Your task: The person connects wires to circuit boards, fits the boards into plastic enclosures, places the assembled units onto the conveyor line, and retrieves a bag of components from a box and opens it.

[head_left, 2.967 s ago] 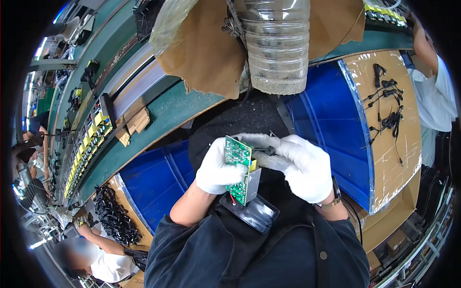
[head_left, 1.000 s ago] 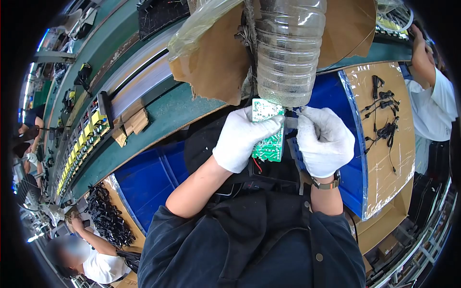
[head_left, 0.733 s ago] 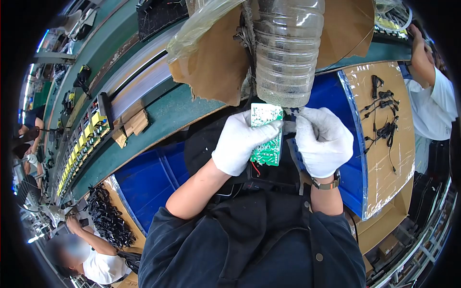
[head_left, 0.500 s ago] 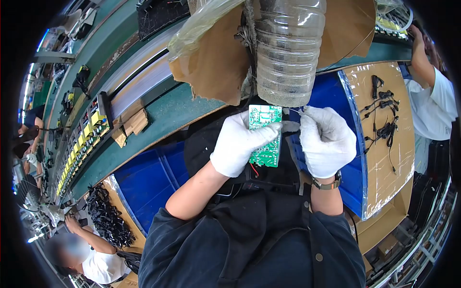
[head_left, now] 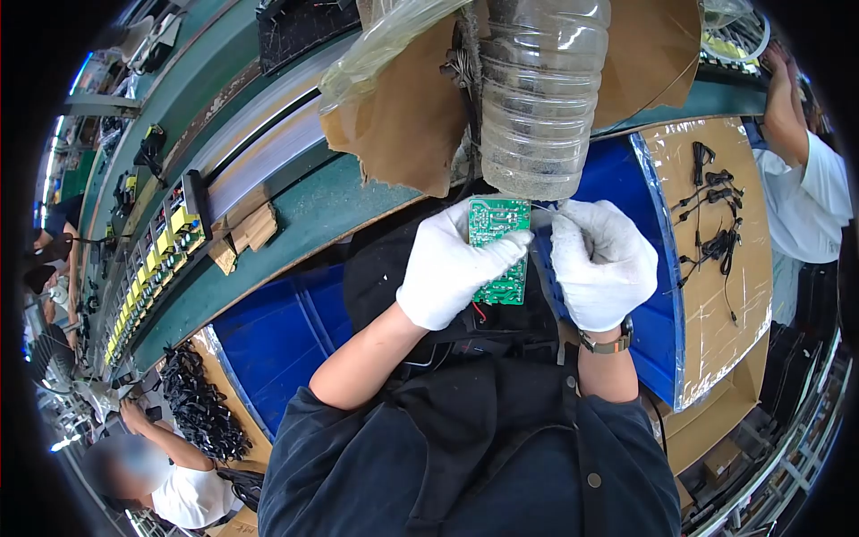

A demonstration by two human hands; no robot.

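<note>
Nearest, below the circuit board (head_left: 497, 219), is the person's own dark clothing (head_left: 501, 465), with buttons down its front. A watch (head_left: 611, 341) circles the wrist below and to the right of the board, just under a white glove.

The left hand (head_left: 455, 268), gloved in white, lies along the board's left side. Its grip is clamped on the board, with the thumb laid across the green soldered face, which is turned up to the camera. The board stands lengthwise ahead of the person, and a short red wire (head_left: 480, 312) shows at its lower edge.

The right hand (head_left: 607, 268), also in a white glove, is just to the right of the board. Its fingertips are drawn together near the board's top right corner, where something thin shows; whether the grip is clamped on it I cannot tell.

Just beyond the board's top edge is the base of a ribbed clear plastic bottle (head_left: 541, 107); I cannot tell whether they touch. Brown cardboard (head_left: 403, 116) hangs beyond the board, to its upper left. Farther left of the board runs the green bench (head_left: 313, 210), with a row of yellow-topped parts (head_left: 157, 264).

Well right of the board, black cables (head_left: 720, 242) lie on a cardboard sheet (head_left: 707, 358). Well off to the board's lower left sits a heap of black cables (head_left: 201, 407), near a person in white (head_left: 192, 492).
</note>
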